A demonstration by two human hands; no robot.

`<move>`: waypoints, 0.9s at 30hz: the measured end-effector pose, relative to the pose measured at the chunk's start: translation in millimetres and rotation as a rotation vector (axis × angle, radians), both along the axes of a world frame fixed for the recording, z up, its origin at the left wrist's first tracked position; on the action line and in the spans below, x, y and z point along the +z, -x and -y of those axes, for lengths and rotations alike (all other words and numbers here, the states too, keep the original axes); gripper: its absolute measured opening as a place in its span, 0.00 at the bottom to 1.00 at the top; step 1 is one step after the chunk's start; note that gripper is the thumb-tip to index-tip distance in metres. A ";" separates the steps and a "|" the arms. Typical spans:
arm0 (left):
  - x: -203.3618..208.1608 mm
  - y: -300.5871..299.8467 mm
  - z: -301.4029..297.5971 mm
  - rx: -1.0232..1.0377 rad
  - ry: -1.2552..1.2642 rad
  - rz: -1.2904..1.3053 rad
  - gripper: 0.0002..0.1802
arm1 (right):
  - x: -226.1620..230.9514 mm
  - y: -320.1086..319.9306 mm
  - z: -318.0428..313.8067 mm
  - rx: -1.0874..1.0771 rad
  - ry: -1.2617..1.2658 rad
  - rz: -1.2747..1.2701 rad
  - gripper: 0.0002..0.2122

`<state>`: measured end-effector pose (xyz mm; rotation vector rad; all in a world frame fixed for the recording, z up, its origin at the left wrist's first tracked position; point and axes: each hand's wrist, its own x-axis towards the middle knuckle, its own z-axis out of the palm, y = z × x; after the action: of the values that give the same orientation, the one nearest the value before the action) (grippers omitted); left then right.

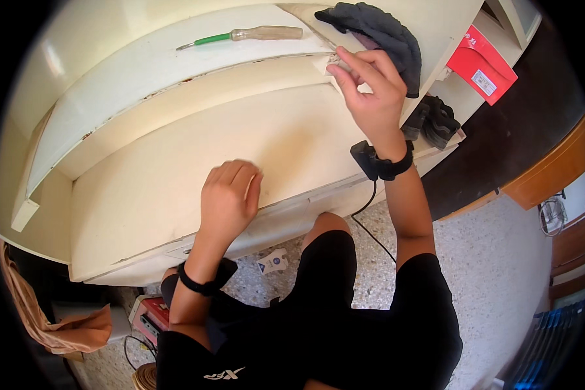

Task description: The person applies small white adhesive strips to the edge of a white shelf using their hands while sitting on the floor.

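My right hand is raised at the right end of the white shelf board. Its thumb and forefinger are bent toward each other at the board's corner, and whatever is between them is too small to make out. Lower and to the left, my left hand hovers over the cream cabinet surface, fingers curled and palm hidden. A screwdriver with a clear handle and a green-sleeved shaft lies on the white board. Just beyond my right hand is a crumpled dark grey cloth.
Black shoes and a red box occupy shelves at the right, beside a dark tabletop. A black cable hangs from my right wristband. On the speckled floor lies a small white package; a red case is at lower left.
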<state>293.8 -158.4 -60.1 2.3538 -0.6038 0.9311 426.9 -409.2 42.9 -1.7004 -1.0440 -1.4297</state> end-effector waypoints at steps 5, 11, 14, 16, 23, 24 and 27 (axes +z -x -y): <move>-46.3 17.4 -22.4 0.110 0.041 0.004 0.06 | 16.8 7.5 3.4 -0.085 0.077 0.062 0.11; -57.6 23.8 -28.8 0.236 -0.012 0.021 0.06 | 21.9 1.5 4.9 -0.132 0.154 0.132 0.09; -58.6 19.5 -20.6 0.261 0.010 0.019 0.06 | 23.2 1.2 11.1 -0.077 0.149 0.013 0.10; -60.9 19.6 -22.8 0.277 0.015 0.024 0.06 | 29.0 8.8 5.9 -0.018 0.160 -0.063 0.12; -56.0 24.8 -24.7 0.260 0.037 -0.010 0.06 | 49.3 0.6 15.9 0.039 0.216 -0.339 0.10; -55.4 25.1 -24.1 0.263 0.041 -0.018 0.07 | 49.2 0.2 16.2 0.039 0.215 -0.336 0.09; -56.4 22.6 -24.5 0.257 0.027 -0.018 0.13 | 47.5 1.0 16.4 0.059 0.197 -0.347 0.08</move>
<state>271.2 -133.8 -116.4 2.4506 -0.2832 1.0199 425.9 -425.5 90.3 -1.9545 -1.0536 -0.9726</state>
